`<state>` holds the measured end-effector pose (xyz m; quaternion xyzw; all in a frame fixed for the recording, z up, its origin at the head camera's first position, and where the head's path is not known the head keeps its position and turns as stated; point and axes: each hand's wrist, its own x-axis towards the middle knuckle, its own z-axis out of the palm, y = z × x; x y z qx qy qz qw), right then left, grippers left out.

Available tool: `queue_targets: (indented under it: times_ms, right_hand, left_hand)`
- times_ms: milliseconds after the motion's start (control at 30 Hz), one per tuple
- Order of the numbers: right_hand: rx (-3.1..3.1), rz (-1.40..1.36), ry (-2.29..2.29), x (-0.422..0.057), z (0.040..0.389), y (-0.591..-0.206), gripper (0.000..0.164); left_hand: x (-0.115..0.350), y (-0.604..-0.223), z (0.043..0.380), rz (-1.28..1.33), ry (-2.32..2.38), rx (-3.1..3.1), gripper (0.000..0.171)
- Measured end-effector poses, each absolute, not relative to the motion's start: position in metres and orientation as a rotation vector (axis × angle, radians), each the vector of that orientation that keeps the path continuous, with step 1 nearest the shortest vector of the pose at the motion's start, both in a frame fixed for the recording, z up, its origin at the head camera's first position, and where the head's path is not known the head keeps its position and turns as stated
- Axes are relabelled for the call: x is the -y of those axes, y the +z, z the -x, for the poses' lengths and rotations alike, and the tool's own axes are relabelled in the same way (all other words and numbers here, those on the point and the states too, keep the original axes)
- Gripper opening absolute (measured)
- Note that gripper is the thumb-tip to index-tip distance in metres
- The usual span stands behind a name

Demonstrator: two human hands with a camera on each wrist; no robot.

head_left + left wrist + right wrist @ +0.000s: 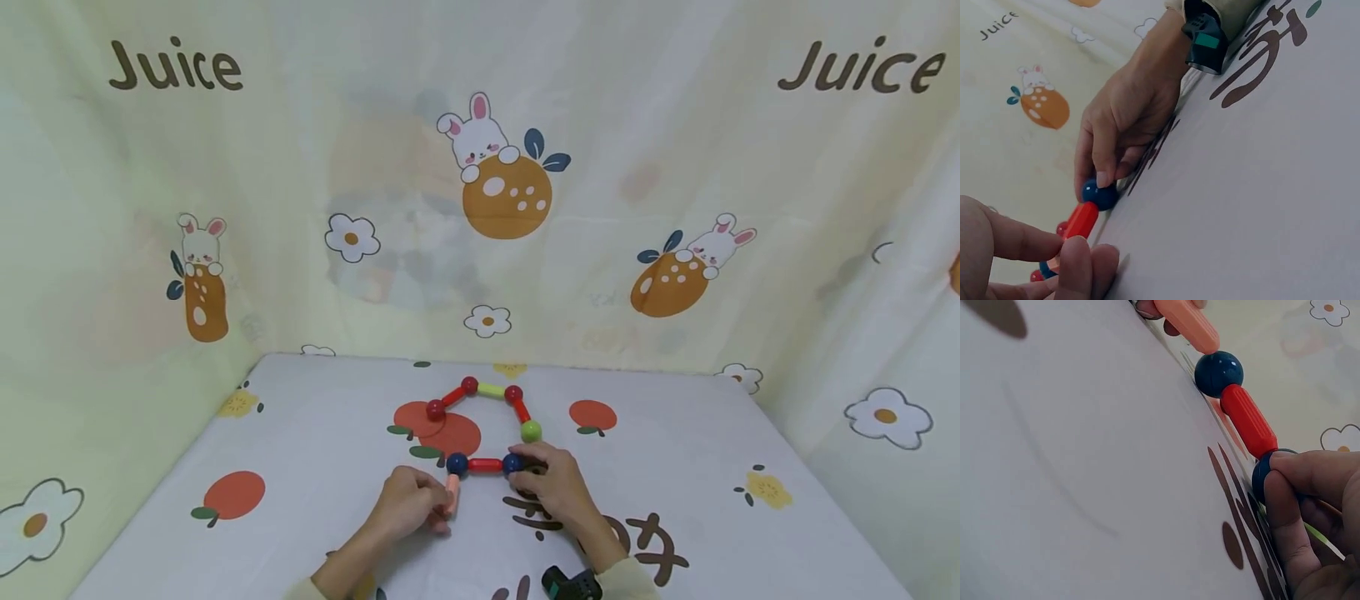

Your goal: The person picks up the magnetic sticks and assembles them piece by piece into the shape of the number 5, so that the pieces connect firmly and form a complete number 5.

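Note:
My left hand pinches a peach magnetic rod between thumb and fingers. The rod's far end meets a blue ball, seen closely in the right wrist view. From that ball a red rod runs to a second blue ball. My right hand holds this second ball, thumb and fingertips on it. Beyond lies an arc of pieces: dark red balls, red rods, a yellow-green rod and a green ball just past the right fingers.
A white cloth with printed fruit and dark lettering covers the table. Patterned curtains rise behind it and at both sides. A black wrist camera sits at the right wrist.

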<state>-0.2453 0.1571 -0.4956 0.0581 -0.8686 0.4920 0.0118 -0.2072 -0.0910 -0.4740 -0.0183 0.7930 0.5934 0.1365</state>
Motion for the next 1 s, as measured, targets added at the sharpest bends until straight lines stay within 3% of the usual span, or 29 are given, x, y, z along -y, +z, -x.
queue_targets:
  times_ms: [1000]
  right_hand:
    - [2.660,-0.107,1.515,-0.148,0.235,-0.499,0.037]
  left_hand:
    - [0.084,-0.481,0.204,0.065,1.686,-2.420,0.020]
